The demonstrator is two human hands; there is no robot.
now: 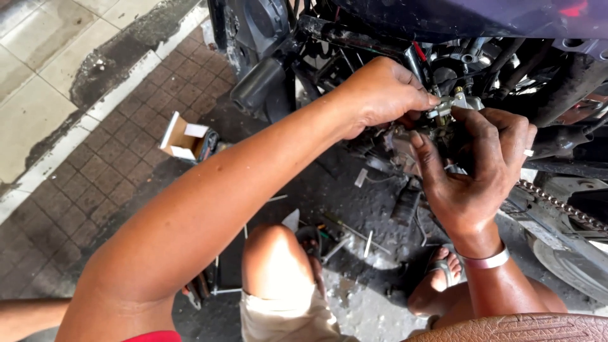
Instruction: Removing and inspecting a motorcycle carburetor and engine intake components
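A small silvery metal engine part (453,105), like a carburettor, sits up among the hoses and frame of a dark motorcycle (456,25). My left hand (380,92) reaches in from the left and pinches the part's left side with its fingertips. My right hand (472,168) comes up from below, fingers curled around the part's right and lower side; it wears a ring and a silver bracelet. Both hands grip the same part, and its lower half is hidden behind my fingers.
A drive chain (557,206) and rear wheel (570,266) lie at the right. An open small cardboard box (183,136) rests on the brick paving at the left. Loose tools and sticks (351,237) litter the oily ground by my knee (275,259) and sandalled foot (440,269).
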